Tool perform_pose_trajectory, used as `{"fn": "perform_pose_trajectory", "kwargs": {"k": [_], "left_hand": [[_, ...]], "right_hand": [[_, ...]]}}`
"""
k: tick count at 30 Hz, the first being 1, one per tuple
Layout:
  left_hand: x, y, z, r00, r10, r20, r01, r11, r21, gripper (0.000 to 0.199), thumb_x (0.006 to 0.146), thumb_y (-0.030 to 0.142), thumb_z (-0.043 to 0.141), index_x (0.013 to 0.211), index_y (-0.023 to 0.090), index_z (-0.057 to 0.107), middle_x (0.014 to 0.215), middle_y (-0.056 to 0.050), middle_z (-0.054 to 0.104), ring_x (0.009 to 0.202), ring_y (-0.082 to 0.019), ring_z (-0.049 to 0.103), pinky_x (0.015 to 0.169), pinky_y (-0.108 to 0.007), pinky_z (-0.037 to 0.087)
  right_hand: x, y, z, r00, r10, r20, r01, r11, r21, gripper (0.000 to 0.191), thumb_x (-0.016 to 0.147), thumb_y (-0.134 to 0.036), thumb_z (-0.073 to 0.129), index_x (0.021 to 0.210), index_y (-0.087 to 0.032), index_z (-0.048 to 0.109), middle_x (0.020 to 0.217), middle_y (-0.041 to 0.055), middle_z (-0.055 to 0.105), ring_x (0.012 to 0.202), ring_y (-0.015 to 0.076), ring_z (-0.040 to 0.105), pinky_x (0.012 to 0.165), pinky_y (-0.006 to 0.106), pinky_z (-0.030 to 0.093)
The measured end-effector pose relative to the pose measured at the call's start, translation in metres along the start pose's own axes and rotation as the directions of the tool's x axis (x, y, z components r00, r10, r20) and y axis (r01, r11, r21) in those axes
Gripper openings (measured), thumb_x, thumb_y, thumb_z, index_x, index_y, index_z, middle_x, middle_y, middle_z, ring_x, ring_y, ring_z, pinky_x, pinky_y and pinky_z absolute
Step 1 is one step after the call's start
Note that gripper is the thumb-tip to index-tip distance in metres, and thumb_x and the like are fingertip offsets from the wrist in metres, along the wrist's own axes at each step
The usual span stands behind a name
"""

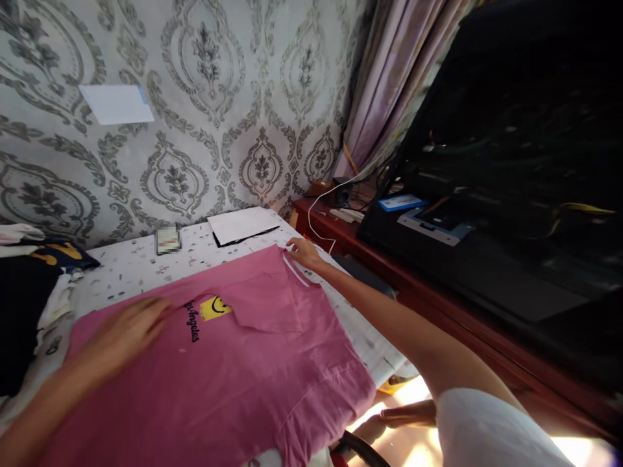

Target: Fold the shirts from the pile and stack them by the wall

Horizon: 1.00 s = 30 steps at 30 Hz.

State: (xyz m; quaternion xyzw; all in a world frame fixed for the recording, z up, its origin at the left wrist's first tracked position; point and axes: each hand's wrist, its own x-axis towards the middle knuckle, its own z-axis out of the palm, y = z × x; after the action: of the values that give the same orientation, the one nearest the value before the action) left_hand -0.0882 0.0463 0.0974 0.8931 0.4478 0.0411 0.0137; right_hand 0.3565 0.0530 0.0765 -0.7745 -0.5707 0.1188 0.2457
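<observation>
A pink T-shirt [219, 389] lies spread across the table, with a yellow smiley patch [215, 308] and black lettering on its front. One sleeve is folded inward over the chest, partly covering the print. At the far shoulder, beside the neckline, my right hand [305, 253] pinches the shirt's edge between its fingers. My left hand [134, 324] is over the shirt's left part, near the lettering. Motion smears its fingers, so their grip is unclear.
A white patterned sheet [126, 275] covers the table. On it are a white folder [243, 224], a small blurred-out item [168, 239] and dark clothes [29, 298] at the left. A red-brown cabinet [335, 230] with a large dark screen [506, 162] stands at the right.
</observation>
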Motion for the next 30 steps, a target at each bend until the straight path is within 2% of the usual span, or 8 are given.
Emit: {"fn": "perform_pose_trajectory", "kwargs": {"k": [5,9,12,15,18,21,26,30], "left_hand": [[0.079,0.096,0.013,0.950,0.305,-0.058,-0.311,0.930,-0.197,0.033,0.100,0.032,0.034,0.112,0.020,0.062,0.112,-0.009,0.069,0.103,-0.023,0.065,0.090,-0.036,0.053],[0.132,0.133,0.039,0.916,0.378,-0.136,-0.399,0.894,-0.204,0.026,0.100,0.029,0.039,0.109,0.018,0.061,0.112,-0.012,0.066,0.109,-0.025,0.062,0.097,-0.042,0.050],[0.159,0.147,0.058,0.905,0.402,-0.138,-0.423,0.885,-0.198,0.028,0.099,0.030,0.044,0.119,0.016,0.058,0.126,-0.016,0.064,0.122,-0.028,0.058,0.108,-0.045,0.045],[0.178,0.157,0.071,0.900,0.417,-0.125,-0.435,0.868,-0.239,0.047,0.099,0.040,0.046,0.139,0.016,0.046,0.149,-0.019,0.051,0.140,-0.029,0.045,0.116,-0.046,0.037],[0.189,0.165,0.078,0.904,0.428,-0.026,-0.420,0.872,-0.252,0.065,0.099,0.052,0.042,0.152,0.014,0.033,0.162,-0.020,0.034,0.151,-0.030,0.029,0.122,-0.048,0.027],[0.194,0.169,0.083,0.901,0.429,0.065,-0.405,0.885,-0.229,0.071,0.100,0.058,0.033,0.156,0.015,0.028,0.165,-0.017,0.026,0.154,-0.030,0.020,0.124,-0.053,0.018],[0.193,0.170,0.085,0.903,0.425,0.059,-0.404,0.888,-0.218,0.075,0.100,0.061,0.031,0.158,0.014,0.025,0.165,-0.016,0.025,0.155,-0.027,0.019,0.124,-0.052,0.016],[0.192,0.170,0.086,0.904,0.427,0.022,-0.413,0.886,-0.208,0.075,0.100,0.061,0.031,0.159,0.016,0.023,0.166,-0.016,0.025,0.155,-0.027,0.018,0.124,-0.052,0.016]], "right_hand": [[0.025,0.015,0.019,0.998,-0.059,-0.004,0.059,0.998,-0.009,0.025,0.079,-0.011,0.065,0.100,-0.019,0.076,0.092,0.0032,0.076,0.086,0.0168,0.066,0.075,0.023,0.045],[0.026,0.029,0.029,0.996,-0.076,-0.047,0.077,0.997,0.005,0.021,0.080,-0.010,0.061,0.092,-0.018,0.076,0.089,0.0020,0.076,0.083,0.0151,0.066,0.072,0.022,0.044],[0.025,0.035,0.033,0.993,-0.089,-0.080,0.090,0.996,0.002,0.021,0.080,-0.011,0.060,0.092,-0.018,0.076,0.090,0.0025,0.076,0.084,0.0156,0.065,0.073,0.022,0.045],[0.025,0.037,0.033,0.990,-0.102,-0.095,0.101,0.995,-0.020,0.022,0.081,-0.012,0.059,0.094,-0.017,0.077,0.094,0.0049,0.076,0.088,0.0169,0.065,0.078,0.024,0.045],[0.026,0.036,0.029,0.991,-0.105,-0.080,0.102,0.993,-0.052,0.025,0.082,-0.012,0.058,0.097,-0.017,0.078,0.096,0.0062,0.076,0.089,0.0181,0.065,0.082,0.026,0.046],[0.026,0.031,0.025,0.993,-0.108,-0.049,0.103,0.991,-0.091,0.026,0.084,-0.011,0.057,0.098,-0.018,0.078,0.097,0.0070,0.075,0.093,0.0196,0.065,0.087,0.027,0.045],[0.019,0.001,0.025,0.991,-0.096,-0.091,0.080,0.983,-0.167,0.032,0.093,-0.017,0.049,0.117,-0.018,0.071,0.117,0.0124,0.068,0.097,0.0221,0.064,0.085,0.030,0.046],[0.020,-0.021,0.032,0.995,-0.011,-0.095,-0.008,0.979,-0.205,0.033,0.099,-0.033,0.044,0.102,-0.017,0.073,0.111,0.0142,0.068,0.094,0.0231,0.065,0.080,0.031,0.046]]}}
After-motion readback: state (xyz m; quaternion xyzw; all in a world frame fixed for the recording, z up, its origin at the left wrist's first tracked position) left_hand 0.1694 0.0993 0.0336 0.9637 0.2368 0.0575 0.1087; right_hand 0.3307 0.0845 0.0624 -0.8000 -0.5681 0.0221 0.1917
